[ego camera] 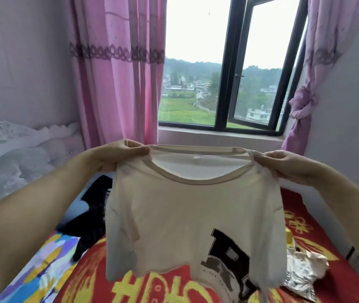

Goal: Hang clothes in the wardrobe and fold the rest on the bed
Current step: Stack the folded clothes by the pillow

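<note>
A cream T-shirt (180,219) with a dark printed letter low on its front hangs in the air over the bed (174,289). My left hand (120,154) pinches its left shoulder beside the collar. At the other side my right hand (283,164) grips the right shoulder. The collar is stretched flat between both hands and the shirt's hem drapes just above the red and yellow bedcover. A black garment (93,215) lies on the bed behind the shirt at the left. A crumpled white patterned garment (305,272) lies at the right.
A colourful blue, yellow and purple cloth (40,270) covers the bed's left side. A padded headboard (10,154) stands at the left. Pink curtains (117,73) flank a partly opened window (228,68) straight ahead. A small yellow object (289,237) peeks out beside the shirt.
</note>
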{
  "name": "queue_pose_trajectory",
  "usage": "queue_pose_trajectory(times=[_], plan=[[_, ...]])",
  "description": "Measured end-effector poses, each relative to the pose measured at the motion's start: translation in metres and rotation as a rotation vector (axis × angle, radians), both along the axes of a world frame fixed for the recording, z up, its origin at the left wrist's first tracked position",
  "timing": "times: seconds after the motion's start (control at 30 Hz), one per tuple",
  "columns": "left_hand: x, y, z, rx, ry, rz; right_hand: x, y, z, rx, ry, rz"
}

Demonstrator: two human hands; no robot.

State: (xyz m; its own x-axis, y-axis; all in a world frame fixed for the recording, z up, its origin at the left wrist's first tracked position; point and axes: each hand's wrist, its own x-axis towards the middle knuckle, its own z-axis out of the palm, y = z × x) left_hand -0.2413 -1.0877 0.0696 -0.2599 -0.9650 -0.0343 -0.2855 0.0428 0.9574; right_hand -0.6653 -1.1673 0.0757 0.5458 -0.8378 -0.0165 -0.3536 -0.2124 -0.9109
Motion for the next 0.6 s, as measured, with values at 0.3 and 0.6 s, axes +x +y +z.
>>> queue_pose_trajectory(times=[0.3,0.6], plan=[[-0.013,-0.015,-0.013,-0.520,-0.046,0.487,0.036,-0.005,-0.010,-0.254,-0.110,-0.177],[-0.025,-0.003,-0.014,-0.027,0.110,0.428,0.062,-0.012,-0.019,-0.290,0.239,-0.405]])
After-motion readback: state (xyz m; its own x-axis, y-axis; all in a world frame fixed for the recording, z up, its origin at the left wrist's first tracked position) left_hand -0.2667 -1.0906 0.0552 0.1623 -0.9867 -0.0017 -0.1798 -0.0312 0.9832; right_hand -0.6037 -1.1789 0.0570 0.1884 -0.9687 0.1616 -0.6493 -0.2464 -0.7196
